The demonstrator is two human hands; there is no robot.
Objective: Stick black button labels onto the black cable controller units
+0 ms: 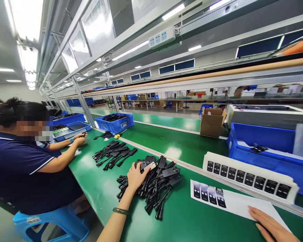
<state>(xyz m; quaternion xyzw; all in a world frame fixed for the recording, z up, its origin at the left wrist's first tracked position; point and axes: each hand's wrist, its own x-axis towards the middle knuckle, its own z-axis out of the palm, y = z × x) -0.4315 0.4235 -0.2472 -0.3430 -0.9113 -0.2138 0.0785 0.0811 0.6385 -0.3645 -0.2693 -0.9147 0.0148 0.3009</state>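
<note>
My left hand (135, 176), with a green bangle at its wrist, reaches onto a heap of black cabled modules (156, 188). Its fingers and thumb close around one module at the heap's upper left; a small light-grey flat piece (151, 165) shows beside the thumb. My right hand (270, 224) is partly cut off by the lower right edge of the view. Its fingers lie stretched out on a white sheet of labels (238, 203), which carries several dark printed labels at its left end.
A second group of cabled modules (113, 153) lies to the left. A white strip with black labels (249, 161) leans by a blue bin (262, 134). Another blue bin (114, 123) stands at the back. A co-worker (25, 161) sits left, handling a small black part.
</note>
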